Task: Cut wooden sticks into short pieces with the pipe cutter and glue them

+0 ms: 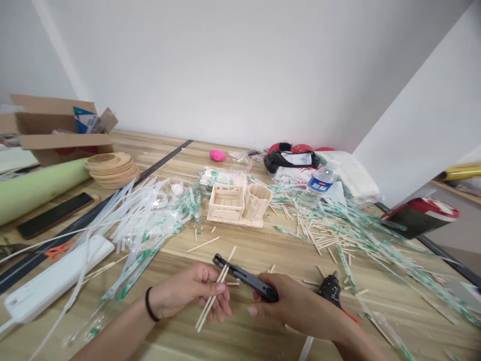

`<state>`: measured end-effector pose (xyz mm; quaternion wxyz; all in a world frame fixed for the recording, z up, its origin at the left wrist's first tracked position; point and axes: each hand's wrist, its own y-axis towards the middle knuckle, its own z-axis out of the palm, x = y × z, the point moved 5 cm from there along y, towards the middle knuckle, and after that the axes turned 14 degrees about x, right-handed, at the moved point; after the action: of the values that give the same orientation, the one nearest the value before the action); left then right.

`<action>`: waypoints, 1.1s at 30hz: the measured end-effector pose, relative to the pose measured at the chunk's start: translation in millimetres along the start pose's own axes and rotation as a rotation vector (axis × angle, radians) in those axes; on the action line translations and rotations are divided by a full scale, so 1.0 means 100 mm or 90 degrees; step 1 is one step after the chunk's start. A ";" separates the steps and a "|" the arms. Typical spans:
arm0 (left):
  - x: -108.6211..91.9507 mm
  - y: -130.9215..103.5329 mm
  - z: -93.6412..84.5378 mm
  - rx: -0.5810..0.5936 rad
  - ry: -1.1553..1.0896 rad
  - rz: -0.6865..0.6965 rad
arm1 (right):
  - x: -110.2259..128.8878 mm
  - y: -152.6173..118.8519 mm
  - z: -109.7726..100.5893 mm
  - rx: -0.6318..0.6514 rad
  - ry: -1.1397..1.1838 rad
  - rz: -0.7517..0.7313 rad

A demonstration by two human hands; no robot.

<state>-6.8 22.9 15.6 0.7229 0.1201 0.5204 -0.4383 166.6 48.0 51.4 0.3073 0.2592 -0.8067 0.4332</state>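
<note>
Thin wooden sticks (pixel 212 297), two or so, are pinched between the thumb and fingers of my left hand (pixel 205 288), slanting up and away. My right hand (pixel 285 301) is wrapped around a dark grey pliers-like cutter (pixel 248 278). Its black head lies across the upper part of the sticks; I cannot tell whether the jaws are touching both. Beyond the hands stands a small stick-built piece: a square railed box (pixel 226 203) and a round stick cup (pixel 257 203) on a shared stick base (pixel 235 222).
Loose sticks (pixel 334 230) and green-printed wrappers (pixel 150 250) litter both sides. At right are a glue gun (pixel 330 291) and a plastic bottle (pixel 319 185). A white power strip (pixel 56 281), orange-handled scissors (pixel 59 250), phone (pixel 54 214), wooden discs (pixel 112 170) and cardboard box (pixel 63 140) lie left.
</note>
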 end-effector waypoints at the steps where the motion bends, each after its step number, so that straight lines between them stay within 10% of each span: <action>1: 0.00 0.00 -0.01 0.000 -0.002 -0.003 | 0.00 0.00 0.00 -0.005 -0.004 0.004; 33: 0.05 0.02 -0.11 -0.075 -0.004 -0.028 | -0.16 0.26 0.10 -0.225 -0.162 0.041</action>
<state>-11.9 28.7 5.5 0.7207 0.0645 0.5456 -0.4228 157.3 54.6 21.2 0.2300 0.2280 -0.9101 0.2586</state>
